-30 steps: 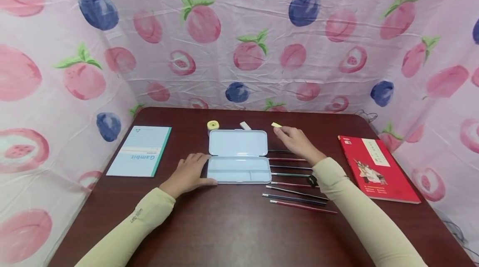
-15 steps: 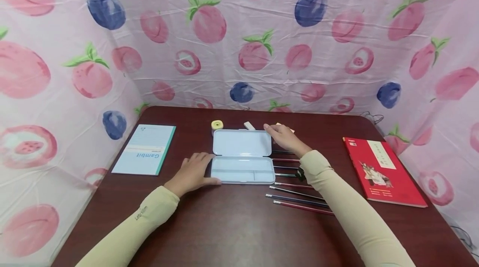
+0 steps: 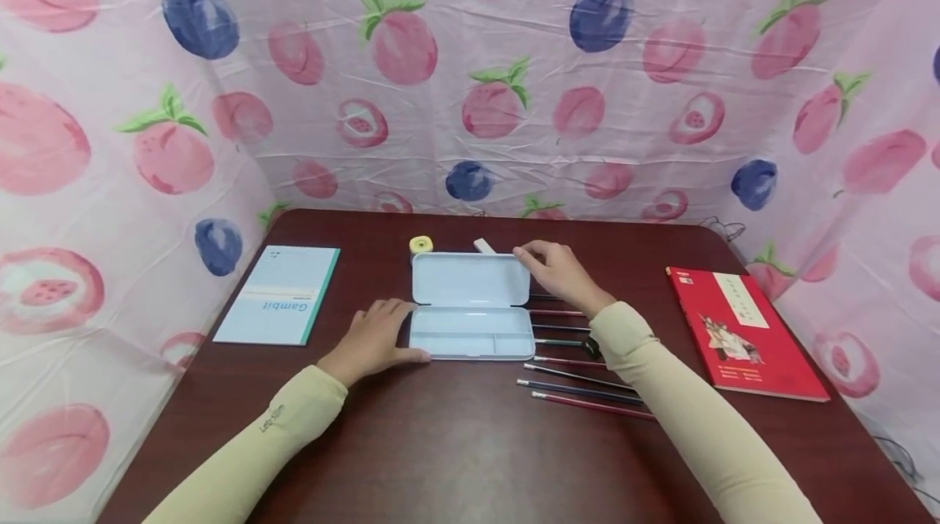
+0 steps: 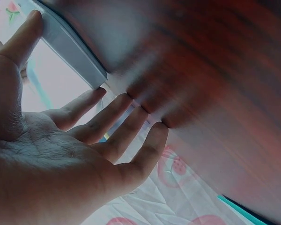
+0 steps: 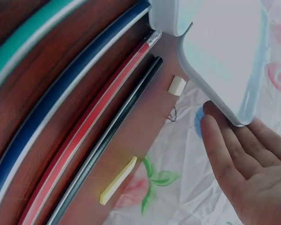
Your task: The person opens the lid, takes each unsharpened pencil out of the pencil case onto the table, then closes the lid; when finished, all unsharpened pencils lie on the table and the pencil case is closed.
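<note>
An opened pale blue pencil case lies in the middle of the table, its lid raised at the back. My left hand rests at the case's left end with fingers extended; in the left wrist view the thumb and forefinger touch it. My right hand holds the lid's right back corner, with fingers behind the lid and the thumb at its edge. A yellow-sided eraser lies apart from this hand, hidden by it in the head view. A white eraser lies behind the lid.
Several pencils lie right of the case, partly under the right forearm. A blue notebook is at the left and a red book at the right. A small round yellow object stands behind the case. A patterned cloth encloses the table.
My right hand has let go of the yellow-sided eraser at the back and moved left onto the lid's corner. My left hand has stayed at the case's left end.
</note>
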`<action>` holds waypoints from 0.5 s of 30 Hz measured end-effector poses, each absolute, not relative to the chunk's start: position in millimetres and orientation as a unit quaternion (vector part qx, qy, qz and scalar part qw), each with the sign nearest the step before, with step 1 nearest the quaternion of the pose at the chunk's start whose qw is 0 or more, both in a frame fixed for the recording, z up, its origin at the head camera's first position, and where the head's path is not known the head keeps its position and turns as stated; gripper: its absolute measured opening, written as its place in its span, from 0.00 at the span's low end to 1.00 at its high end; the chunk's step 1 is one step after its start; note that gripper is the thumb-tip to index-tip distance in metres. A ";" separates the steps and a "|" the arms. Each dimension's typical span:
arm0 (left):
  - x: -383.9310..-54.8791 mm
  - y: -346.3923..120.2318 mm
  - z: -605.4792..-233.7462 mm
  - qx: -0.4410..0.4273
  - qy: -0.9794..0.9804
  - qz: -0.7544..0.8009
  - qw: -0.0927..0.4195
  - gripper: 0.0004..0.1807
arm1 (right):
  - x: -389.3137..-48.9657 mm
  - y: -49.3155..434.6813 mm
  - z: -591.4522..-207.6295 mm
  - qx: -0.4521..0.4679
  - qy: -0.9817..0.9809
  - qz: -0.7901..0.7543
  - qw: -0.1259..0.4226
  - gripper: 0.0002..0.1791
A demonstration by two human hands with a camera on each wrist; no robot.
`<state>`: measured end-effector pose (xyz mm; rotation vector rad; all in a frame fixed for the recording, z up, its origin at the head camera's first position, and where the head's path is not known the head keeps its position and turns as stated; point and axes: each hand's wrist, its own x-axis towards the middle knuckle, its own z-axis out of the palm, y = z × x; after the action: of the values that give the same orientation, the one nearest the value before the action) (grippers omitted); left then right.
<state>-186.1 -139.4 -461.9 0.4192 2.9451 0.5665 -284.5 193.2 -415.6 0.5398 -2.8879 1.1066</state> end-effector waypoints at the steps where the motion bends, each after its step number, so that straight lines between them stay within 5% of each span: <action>1: -186.3 -139.5 -461.9 0.138 0.971 0.187 0.057 0.52 | -281.6 192.8 -415.1 0.171 -0.919 0.354 0.011 0.24; 8: -186.3 -139.7 -462.7 0.138 0.971 0.188 0.054 0.52 | -259.3 193.9 -414.1 0.197 -0.910 0.356 0.076 0.13; 15: -185.7 -140.4 -460.6 0.140 0.972 0.183 0.049 0.54 | -237.9 198.8 -408.7 0.237 -0.902 0.358 0.031 0.11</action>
<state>-185.7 -140.4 -460.6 0.4262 2.9620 0.5577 -237.9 198.8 -408.7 0.7299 -2.7813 1.1047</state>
